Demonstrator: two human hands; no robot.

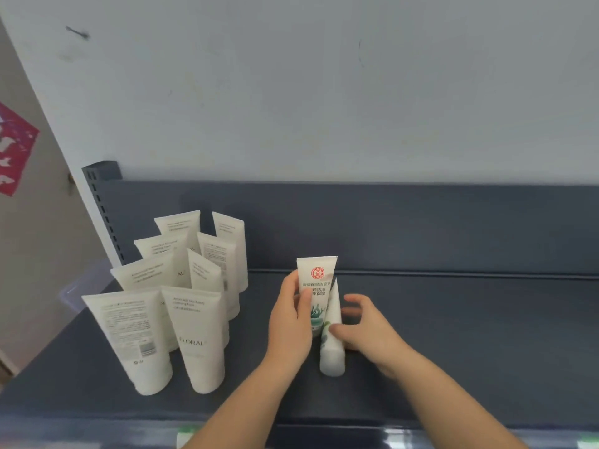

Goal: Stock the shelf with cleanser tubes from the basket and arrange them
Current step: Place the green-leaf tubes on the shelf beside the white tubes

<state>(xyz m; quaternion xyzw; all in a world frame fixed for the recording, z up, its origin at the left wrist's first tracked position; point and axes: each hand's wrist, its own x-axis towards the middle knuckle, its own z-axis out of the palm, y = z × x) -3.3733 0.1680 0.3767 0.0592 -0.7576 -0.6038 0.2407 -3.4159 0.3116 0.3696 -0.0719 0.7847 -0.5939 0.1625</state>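
Two white cleanser tubes stand cap-down in the middle of the dark grey shelf [453,335]. The rear tube [317,273] faces me, with a red round logo and green leaf print. My left hand [291,322] is wrapped around its left side. The front tube [332,348] is turned edge-on and leans against the rear tube. The thumb of my right hand [363,325] presses on the front tube and the fingers curl behind it. At the shelf's left stands a cluster of several white FLORAL tubes [181,286], also cap-down. No basket is visible.
A dark back panel [421,222] rises behind the shelf, with a slotted upright post [103,209] at its left end. A pale wall is above. A translucent bin edge [81,286] shows left of the shelf. The front rail [389,435] carries label strips.
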